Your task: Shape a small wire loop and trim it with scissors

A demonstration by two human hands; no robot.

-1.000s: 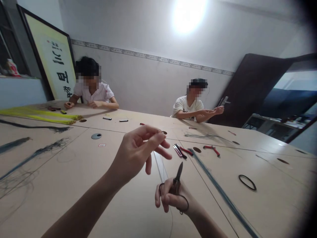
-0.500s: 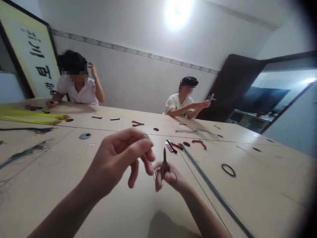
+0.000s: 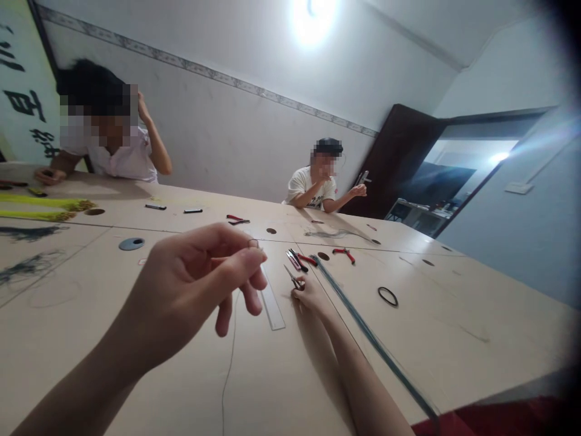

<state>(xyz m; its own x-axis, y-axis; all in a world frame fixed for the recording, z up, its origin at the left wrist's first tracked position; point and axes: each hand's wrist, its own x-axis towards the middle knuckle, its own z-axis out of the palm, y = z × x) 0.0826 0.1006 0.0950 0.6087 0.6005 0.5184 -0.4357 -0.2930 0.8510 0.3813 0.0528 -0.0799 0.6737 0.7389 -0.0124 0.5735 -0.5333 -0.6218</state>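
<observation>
My left hand [image 3: 204, 284] is raised over the table, thumb and index finger pinching a thin cord [image 3: 233, 357] that shows a small loop at the fingertips and hangs down below. Farther forward on the right, my right hand [image 3: 311, 295] is closed on small dark scissors [image 3: 295, 280] low at the tabletop, their blades pointing away and to the left. Between the two hands lies a clear ruler [image 3: 272, 309], partly hidden by my left fingers. Just beyond the scissors are red-and-black pliers [image 3: 302, 258] and a small pink-and-silver tool [image 3: 293, 260].
A bundle of dark green cords [image 3: 372, 330] runs along the right side. A black ring [image 3: 387, 296] and red-handled pliers [image 3: 345, 254] lie beyond. Yellow cords [image 3: 40, 207] are at the far left. Two people sit across the table [image 3: 454, 327].
My right hand with the scissors has moved forward, away from my left hand, and down to the table. The ruler has come into view. The camera view has shifted right.
</observation>
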